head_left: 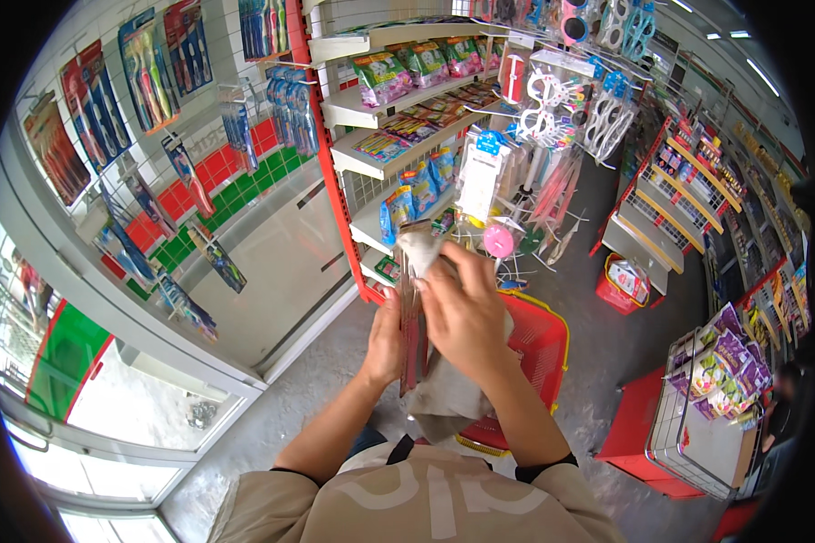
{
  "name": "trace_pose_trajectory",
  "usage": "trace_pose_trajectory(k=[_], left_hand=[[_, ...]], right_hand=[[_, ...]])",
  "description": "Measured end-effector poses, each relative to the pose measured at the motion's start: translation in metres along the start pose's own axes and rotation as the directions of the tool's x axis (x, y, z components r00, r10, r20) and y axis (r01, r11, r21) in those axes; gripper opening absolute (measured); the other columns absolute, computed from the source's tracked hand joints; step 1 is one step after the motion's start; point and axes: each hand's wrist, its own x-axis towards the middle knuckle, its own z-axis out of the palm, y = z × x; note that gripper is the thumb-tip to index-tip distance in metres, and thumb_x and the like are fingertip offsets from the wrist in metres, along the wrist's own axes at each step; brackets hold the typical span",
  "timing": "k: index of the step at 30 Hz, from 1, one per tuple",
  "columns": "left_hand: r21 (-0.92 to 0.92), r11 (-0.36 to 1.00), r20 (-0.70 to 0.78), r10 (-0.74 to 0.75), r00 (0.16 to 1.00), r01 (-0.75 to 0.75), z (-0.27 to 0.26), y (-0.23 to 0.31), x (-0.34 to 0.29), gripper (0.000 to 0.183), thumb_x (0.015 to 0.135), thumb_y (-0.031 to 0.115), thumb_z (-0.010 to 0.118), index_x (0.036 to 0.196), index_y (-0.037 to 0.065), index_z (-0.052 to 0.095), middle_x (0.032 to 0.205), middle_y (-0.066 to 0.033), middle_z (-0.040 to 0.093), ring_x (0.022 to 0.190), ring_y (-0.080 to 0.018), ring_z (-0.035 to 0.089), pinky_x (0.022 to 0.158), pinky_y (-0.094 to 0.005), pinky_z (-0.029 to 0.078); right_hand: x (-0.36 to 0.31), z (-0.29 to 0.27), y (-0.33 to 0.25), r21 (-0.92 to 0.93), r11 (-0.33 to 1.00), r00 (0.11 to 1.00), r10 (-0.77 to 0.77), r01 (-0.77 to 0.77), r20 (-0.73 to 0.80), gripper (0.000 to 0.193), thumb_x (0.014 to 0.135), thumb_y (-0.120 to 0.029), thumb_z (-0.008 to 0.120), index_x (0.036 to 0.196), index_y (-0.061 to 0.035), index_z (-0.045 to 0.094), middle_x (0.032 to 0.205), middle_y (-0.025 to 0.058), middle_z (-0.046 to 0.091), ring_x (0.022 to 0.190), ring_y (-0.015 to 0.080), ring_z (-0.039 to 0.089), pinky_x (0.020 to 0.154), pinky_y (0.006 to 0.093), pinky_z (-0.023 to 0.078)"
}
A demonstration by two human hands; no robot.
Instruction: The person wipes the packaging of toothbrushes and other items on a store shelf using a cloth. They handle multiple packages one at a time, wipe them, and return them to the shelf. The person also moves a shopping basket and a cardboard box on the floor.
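My left hand (386,342) grips the side of a thin, flat, reddish-brown package (411,348), held upright and seen almost edge-on, so its kind is unclear. With bent fingers, my right hand (466,312) pinches a whitish cloth (420,251) against the top of this package. The rest of the grey-beige cloth hangs below my right hand, in front of my body. Beneath my right forearm a red shopping basket (536,348) with a yellow rim stands on the floor, partly hidden by arm and cloth.
Toothbrush packs (147,72) hang at the left by a glass door frame (122,271). A shelf unit (380,154) with pouches stands ahead; hanging packs of scissors (541,104) are beside it. At the right are a wire-topped red stand (643,425) and a small red basket (623,288).
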Motion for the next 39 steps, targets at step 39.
trace_pose_trajectory(k=[39], left_hand=[[0.618, 0.757, 0.073, 0.214, 0.974, -0.212, -0.117, 0.091, 0.007, 0.055, 0.107, 0.039, 0.024, 0.134, -0.002, 0.049, 0.106, -0.0059, 0.06, 0.088, -0.0115, 0.051, 0.079, -0.0275, 0.044]], right_hand=[[0.068, 0.096, -0.006, -0.052, 0.959, 0.959, -0.282, 0.28, -0.039, 0.032, 0.069, -0.002, 0.067, 0.1, -0.0105, 0.069, 0.11, -0.0033, 0.062, 0.096, 0.0233, 0.057, 0.08, 0.0314, 0.051]])
